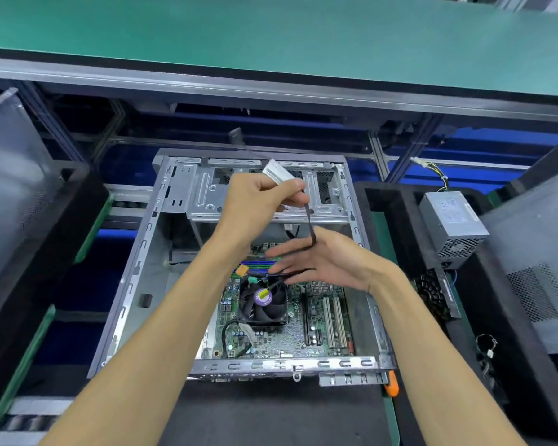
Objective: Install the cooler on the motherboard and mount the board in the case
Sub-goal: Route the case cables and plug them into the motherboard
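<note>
An open grey metal case [136, 284] lies flat before me. The green motherboard [316, 336] rests inside it, with a black fan cooler [262, 305] on top of it. My left hand [255, 204] is raised over the case and pinches a black cable [310, 225] with a white label [276, 171] near its end. My right hand [322, 259] is under it with fingers spread, the cable looped across them. Orange [241, 270] and green [253, 280] connectors hang from the cables just above the cooler.
A grey power supply [453, 225] with loose wires stands at the right in a black foam tray [400, 201]. Perforated case side panels lean at far left [10, 188] and far right [535, 252]. An orange-handled tool [392, 386] lies at the case's front right corner.
</note>
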`<state>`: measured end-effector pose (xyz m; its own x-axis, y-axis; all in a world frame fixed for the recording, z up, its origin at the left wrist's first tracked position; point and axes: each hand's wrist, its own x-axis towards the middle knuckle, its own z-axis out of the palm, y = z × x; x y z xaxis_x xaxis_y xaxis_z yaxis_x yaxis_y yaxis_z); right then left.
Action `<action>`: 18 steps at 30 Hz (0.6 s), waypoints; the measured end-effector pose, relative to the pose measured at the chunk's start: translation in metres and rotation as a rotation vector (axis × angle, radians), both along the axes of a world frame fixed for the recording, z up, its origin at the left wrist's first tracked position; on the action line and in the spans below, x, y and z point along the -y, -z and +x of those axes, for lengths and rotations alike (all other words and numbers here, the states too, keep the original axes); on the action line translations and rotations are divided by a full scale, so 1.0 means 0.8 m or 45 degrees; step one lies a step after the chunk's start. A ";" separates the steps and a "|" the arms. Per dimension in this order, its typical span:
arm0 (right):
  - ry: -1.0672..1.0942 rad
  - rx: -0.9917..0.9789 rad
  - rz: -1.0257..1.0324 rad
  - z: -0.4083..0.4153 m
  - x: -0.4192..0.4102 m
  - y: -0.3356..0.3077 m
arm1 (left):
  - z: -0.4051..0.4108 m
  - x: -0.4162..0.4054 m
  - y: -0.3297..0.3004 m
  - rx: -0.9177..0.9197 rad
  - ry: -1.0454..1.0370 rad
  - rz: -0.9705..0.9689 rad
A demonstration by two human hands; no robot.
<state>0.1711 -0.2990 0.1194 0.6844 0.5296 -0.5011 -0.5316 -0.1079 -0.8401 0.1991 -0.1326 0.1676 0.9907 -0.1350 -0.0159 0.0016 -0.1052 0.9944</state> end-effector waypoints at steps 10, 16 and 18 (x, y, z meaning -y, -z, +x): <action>-0.306 0.546 -0.800 -0.019 0.001 -0.007 | 0.023 -0.048 -0.020 0.138 -0.469 -0.378; -0.699 0.616 -1.289 -0.033 -0.014 -0.002 | 0.019 -0.062 -0.021 0.057 -0.162 -0.427; -0.705 0.621 -1.305 -0.034 -0.015 0.000 | 0.015 -0.060 -0.012 -0.012 -0.055 -0.331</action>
